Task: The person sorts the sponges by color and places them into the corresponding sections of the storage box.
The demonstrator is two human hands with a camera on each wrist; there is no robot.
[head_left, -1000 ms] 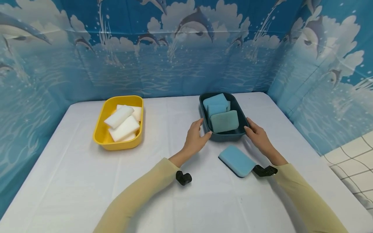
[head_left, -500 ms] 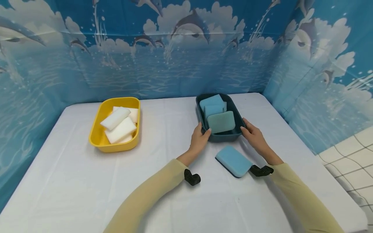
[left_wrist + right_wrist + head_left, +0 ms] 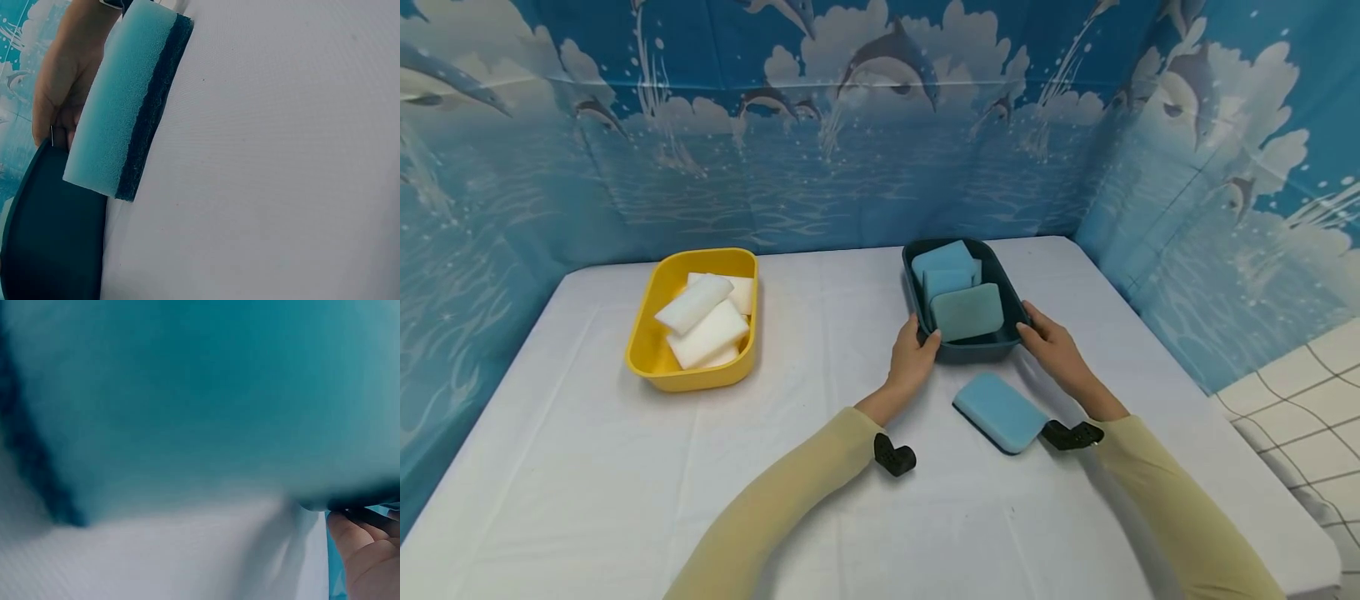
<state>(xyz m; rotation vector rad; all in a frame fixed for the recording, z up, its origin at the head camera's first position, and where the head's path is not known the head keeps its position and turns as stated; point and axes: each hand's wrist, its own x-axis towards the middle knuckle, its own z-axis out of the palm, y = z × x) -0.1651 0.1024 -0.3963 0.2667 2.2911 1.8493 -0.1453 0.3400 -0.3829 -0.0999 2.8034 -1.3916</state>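
Note:
A dark teal plastic bin stands at the right rear of the table, with several blue sponges and a greener one lying in it. My left hand grips the bin's rim at its near left corner, thumb on the near side. At the near right corner, my right hand pinches the rim between thumb and fingers. Just in front of the bin, a loose light blue sponge with a dark scouring layer underneath lies on the cloth. It looms large in the left wrist view, where the bin wall also shows.
A yellow bin holding several white sponges stands at the left rear. White cloth covers the table. A blue dolphin-print curtain hangs behind and along the sides. Black wrist cameras sit below the forearms.
My left hand has moved right onto the bin's corner and taken hold of it. The right hand keeps its grip. The head view has shifted slightly; the loose sponge has stayed put.

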